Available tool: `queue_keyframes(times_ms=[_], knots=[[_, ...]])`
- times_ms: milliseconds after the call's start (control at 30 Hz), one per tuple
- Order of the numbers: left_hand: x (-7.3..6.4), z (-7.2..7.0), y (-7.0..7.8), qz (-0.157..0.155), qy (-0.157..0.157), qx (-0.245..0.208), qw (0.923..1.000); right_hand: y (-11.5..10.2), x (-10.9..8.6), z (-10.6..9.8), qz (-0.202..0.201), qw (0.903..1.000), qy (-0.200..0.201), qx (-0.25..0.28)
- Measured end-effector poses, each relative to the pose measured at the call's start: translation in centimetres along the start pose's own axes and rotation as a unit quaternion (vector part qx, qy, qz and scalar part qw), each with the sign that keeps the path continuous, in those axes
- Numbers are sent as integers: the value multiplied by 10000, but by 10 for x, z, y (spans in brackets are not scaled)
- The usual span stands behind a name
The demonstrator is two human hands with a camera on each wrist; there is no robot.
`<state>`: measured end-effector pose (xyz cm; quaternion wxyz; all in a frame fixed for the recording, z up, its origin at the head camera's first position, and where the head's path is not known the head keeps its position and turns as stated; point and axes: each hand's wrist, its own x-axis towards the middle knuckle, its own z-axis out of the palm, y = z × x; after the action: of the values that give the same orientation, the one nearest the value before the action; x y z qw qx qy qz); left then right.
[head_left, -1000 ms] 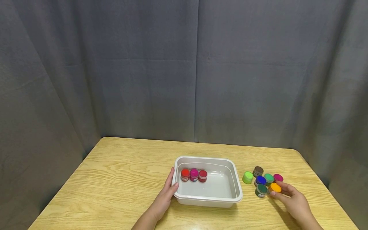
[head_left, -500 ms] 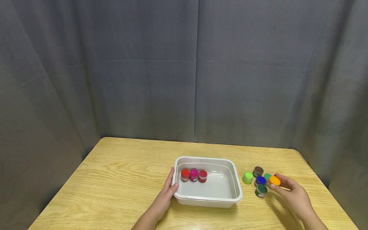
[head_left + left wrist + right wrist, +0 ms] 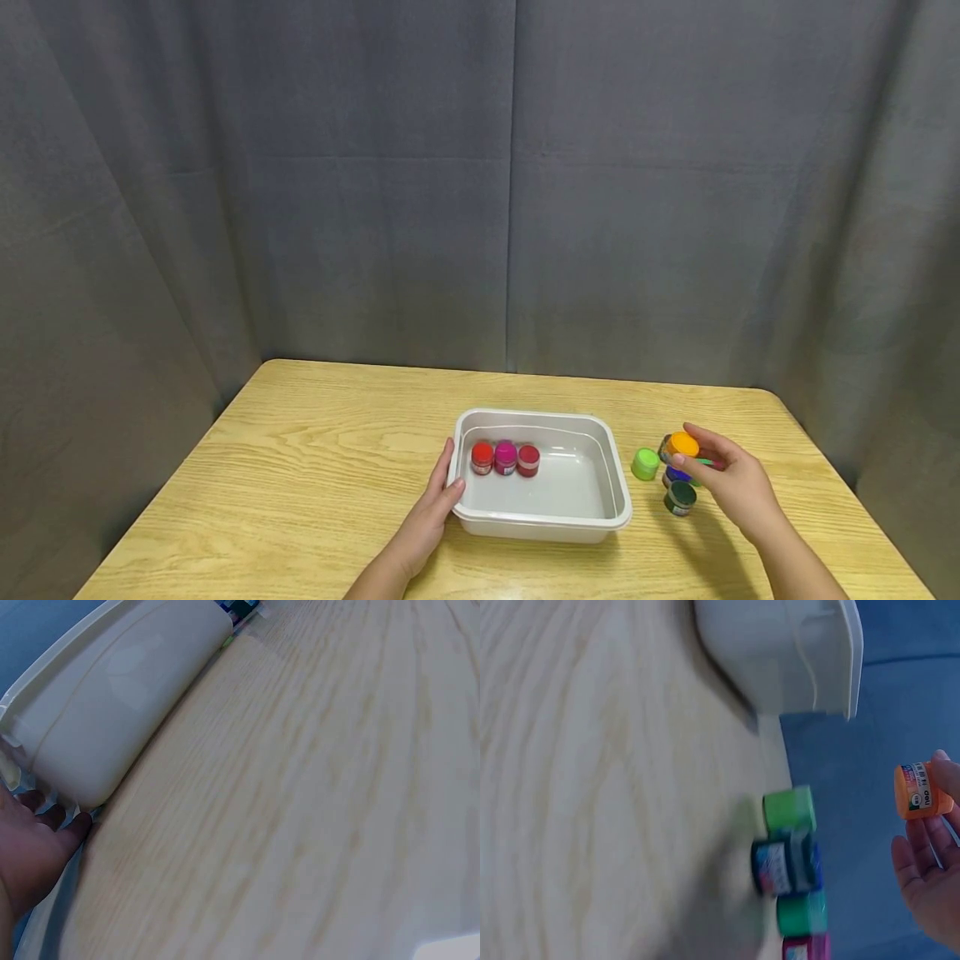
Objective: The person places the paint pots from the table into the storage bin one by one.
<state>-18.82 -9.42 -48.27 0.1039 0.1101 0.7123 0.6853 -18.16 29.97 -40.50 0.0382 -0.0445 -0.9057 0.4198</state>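
My right hand (image 3: 738, 487) pinches an orange-lidded paint jar (image 3: 683, 444) between thumb and fingers. In the right wrist view the orange paint jar (image 3: 919, 791) is held above the table, its printed label showing. My left hand (image 3: 427, 517) grips the left side of a white plastic tub (image 3: 543, 523), thumb over the rim. Inside the tub, at its left, stand a red jar (image 3: 483, 457), a magenta jar (image 3: 506, 457) and a dark red jar (image 3: 528, 460) in a row. Below the orange jar are a blue jar (image 3: 675, 476) and a dark green jar (image 3: 681, 497).
A light green jar (image 3: 646, 463) stands just right of the tub. Behind my right hand, a brown, a green and a magenta jar are partly hidden. The wooden table (image 3: 300, 483) ends at a grey curtain (image 3: 375, 250) at the back and sides.
My right hand has lifted the orange jar from the group and carried it left and back, over the other jars. The left hand and tub have stayed in place.
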Motion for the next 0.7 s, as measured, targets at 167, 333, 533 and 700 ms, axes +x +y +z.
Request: queue_keyframes(times_ms=[167, 333, 533, 700], knots=[[1, 0, -1, -21, 6, 17, 10000, -18, 6, 10, -141, 9995, -92, 257], [2, -1, -2, -16, 0, -38, 10000, -35, 11, 22, -208, 9979, -260, 563], [1, -1, -2, 21, -26, -66, 10000, -48, 17, 41, -312, 9952, -464, 802], [0, 0, -1, 46, -9, -60, 10000, -59, 21, 56, -370, 9942, -522, 869]])
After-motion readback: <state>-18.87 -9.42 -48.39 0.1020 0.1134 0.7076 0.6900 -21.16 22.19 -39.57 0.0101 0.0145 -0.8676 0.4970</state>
